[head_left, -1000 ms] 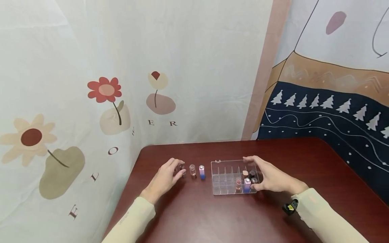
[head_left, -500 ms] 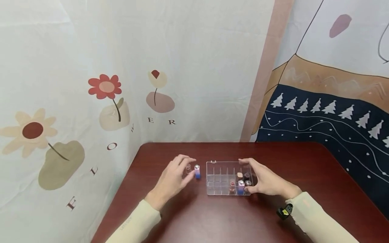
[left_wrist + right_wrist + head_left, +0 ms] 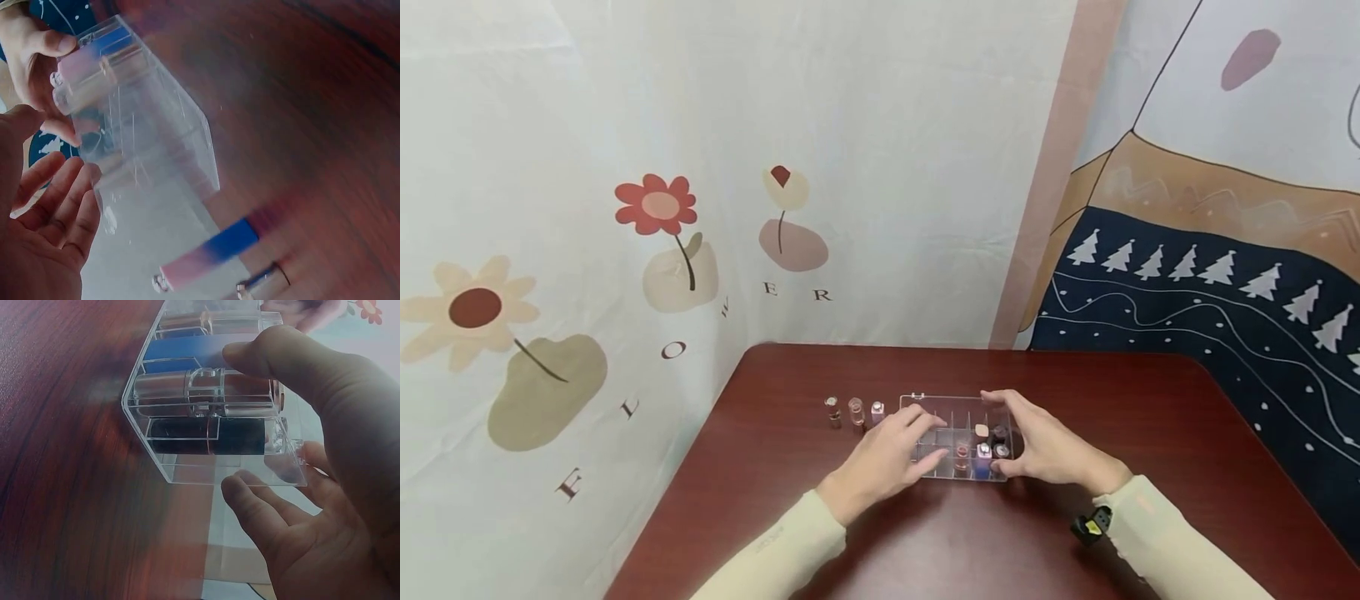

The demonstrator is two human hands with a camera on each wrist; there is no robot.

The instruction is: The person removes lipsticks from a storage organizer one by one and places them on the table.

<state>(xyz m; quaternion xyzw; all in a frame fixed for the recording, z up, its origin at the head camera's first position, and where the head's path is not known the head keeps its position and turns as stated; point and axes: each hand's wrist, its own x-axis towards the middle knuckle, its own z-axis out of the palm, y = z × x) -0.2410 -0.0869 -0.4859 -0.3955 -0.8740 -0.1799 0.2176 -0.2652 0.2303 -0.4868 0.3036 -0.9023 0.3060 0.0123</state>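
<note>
A clear compartment box [image 3: 957, 408] stands on the table with several lipsticks in its right-hand part. Among them are a pink-and-blue lipstick [image 3: 983, 463], a clear-cased lipstick [image 3: 159, 392] and a black lipstick [image 3: 240, 436]. My right hand [image 3: 1052, 443] grips the box's right end, thumb at the front and fingers at the back. Over the box's left part reaches my left hand [image 3: 887, 457], fingers spread loosely with nothing between them. Left of the box stand another pink-and-blue lipstick [image 3: 215, 253], partly behind my left hand in the head view, and two clear-cased tubes [image 3: 857, 412].
The dark red-brown table [image 3: 1120, 392] reaches back to a pale curtain [image 3: 910, 208] printed with flowers. A navy cloth [image 3: 1195, 283] with white trees hangs along the right side. A black wristband [image 3: 1092, 527] is at my right cuff.
My left hand has moved right, from the leftmost tube past the other standing lipsticks to over the box. The right hand keeps its grip on the box. The head view has shifted slightly.
</note>
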